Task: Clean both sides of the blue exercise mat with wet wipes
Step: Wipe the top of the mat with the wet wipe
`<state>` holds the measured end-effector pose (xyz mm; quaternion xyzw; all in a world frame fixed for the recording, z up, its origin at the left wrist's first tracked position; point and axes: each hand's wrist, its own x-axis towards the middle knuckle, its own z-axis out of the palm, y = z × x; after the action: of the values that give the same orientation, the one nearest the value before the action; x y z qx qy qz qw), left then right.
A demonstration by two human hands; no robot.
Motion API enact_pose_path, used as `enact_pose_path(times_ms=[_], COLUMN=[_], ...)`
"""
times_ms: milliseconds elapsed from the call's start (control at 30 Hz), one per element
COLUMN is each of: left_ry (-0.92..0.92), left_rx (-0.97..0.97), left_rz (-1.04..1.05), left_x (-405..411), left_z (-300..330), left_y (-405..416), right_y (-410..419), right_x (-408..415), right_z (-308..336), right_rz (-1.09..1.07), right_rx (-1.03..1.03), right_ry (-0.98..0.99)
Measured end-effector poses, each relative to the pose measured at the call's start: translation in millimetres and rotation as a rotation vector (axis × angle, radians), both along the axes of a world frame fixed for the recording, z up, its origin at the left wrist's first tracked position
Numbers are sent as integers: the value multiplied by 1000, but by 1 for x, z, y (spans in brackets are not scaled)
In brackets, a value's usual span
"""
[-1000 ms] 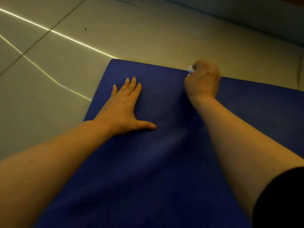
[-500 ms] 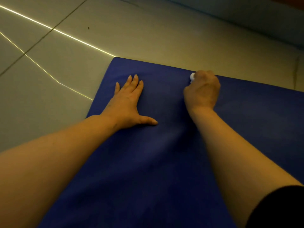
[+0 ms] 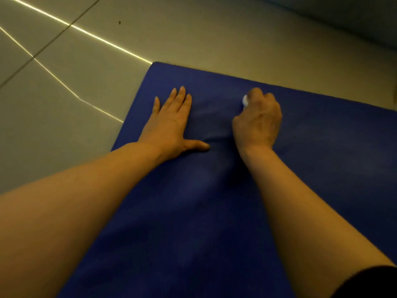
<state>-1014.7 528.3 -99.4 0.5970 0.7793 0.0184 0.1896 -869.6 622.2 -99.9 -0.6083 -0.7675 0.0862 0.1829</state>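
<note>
The blue exercise mat (image 3: 214, 211) lies flat on the floor and fills most of the lower view. My left hand (image 3: 171, 123) rests flat on it near its far left corner, fingers straight and thumb spread out. My right hand (image 3: 257, 119) is curled into a fist on the mat, a little right of the left hand. It grips a white wet wipe (image 3: 245, 101), of which only a small bit shows past the knuckles. The mat's fabric bunches slightly between the two hands.
Pale tiled floor (image 3: 64, 125) surrounds the mat on the left and beyond its far edge, with bright light streaks and dark grout lines. A dark wall base (image 3: 343, 18) runs along the top right. A small dark speck (image 3: 119, 22) lies on the floor.
My right hand has pulled the wipe back from the mat's far edge toward me. The left hand has stayed pressed flat in the same place on the mat.
</note>
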Motion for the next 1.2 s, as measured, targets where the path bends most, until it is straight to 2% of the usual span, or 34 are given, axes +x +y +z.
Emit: enact_pose_path(times_ms=[167, 267, 400, 500, 633, 733, 800, 933, 1000, 1200], left_ry=[-10, -22, -108, -68, -61, -80, -56, -55, -54, -69], left_rx=[129, 83, -68, -150, -145, -128, -141, -148, -151, -161], left_rz=[65, 35, -12, -55, -38, -23, -35, -34, -30, 5], left_x=[19, 18, -6, -10, -7, -9, -9, -10, -9, -6], left_z=[-4, 0, 16, 15, 11, 10, 9, 7, 6, 10], left_y=[-20, -39, -72, -79, -74, -74, -74, -74, -73, -70], right_y=[-39, -27, -13, -34, -88, -94, -73, -48, -62, -118], right_x=[-31, -3, 42, 19, -39, -34, -6, 34, 19, -15], right_z=[-2, -2, 1, 4, 10, 9, 7, 8, 8, 11], right_rz=[280, 404, 100, -2, 344, 514, 438, 58, 41, 474], right_rx=[-4, 34, 11, -83, -163, -147, -90, -110, -146, -205], right_ry=[19, -15, -5, 3, 44, 8, -10, -17, -10, -9])
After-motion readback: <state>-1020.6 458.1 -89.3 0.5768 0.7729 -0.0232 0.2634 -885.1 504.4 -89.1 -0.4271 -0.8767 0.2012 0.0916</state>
